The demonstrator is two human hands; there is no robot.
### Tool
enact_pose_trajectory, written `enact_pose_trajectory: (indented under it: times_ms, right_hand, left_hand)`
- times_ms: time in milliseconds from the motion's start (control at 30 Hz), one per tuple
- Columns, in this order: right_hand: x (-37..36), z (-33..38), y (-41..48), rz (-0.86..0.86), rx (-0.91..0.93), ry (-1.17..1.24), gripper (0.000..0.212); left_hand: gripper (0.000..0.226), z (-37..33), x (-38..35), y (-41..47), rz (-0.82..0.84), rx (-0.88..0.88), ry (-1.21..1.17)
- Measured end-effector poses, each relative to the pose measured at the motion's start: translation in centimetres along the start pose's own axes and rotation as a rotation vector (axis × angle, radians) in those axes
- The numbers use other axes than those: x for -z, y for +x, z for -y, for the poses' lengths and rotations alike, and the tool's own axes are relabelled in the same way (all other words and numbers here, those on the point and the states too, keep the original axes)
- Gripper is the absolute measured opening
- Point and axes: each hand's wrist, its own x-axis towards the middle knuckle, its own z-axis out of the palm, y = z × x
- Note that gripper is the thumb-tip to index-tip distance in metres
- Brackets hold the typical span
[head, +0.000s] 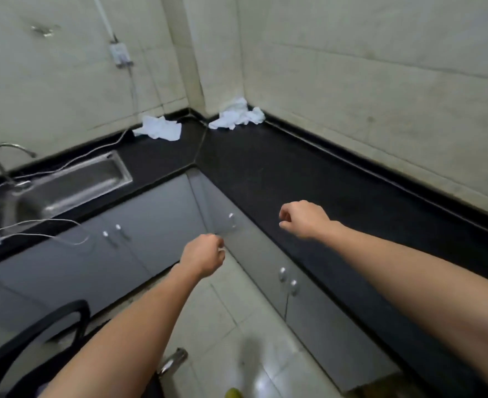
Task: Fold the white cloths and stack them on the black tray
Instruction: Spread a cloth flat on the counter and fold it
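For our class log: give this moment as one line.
left hand: fingers curled, empty | right hand: fingers curled, empty | left cloth heap: unfolded | right cloth heap: unfolded | folded: none

steel sink point(73, 188), curved tap point(4, 156), grey cabinets point(151, 225)

You're facing a black desk point(288, 173) running in an L along two walls. Far corner: left cloth point(159, 128) and right cloth point(238, 116), both white, crumpled, lying apart. Left run: steel sink point(64, 191), white cable point(73, 165) trailing behind it.
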Motion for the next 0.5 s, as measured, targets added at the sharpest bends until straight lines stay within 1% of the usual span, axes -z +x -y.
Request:
enact_pose_trajectory:
  times_ms: [200,267,400,500]
  right_hand:
    - [-2.6,11.1,10.7,0.023,0.087,0.012,0.017]
    - [-2.9,13.2,13.2,0.031,0.106,0.015,0.020]
    - [-2.5,14.5,18.6,0.041,0.088,0.002,0.021]
    - [-2.4,13.9,22.5,0.072,0.048,-0.013,0.018]
  left_hand:
    - [0.026,13.2,3.1,3.5,0.022,0.078,0.039]
    - [0.027,16.2,3.8,5.2,0.023,0.100,0.041]
    - [0.026,19.7,4.2,9.8,0.011,0.092,0.015]
    - [0.026,20.6,3.6,13.5,0.047,0.070,-0.012]
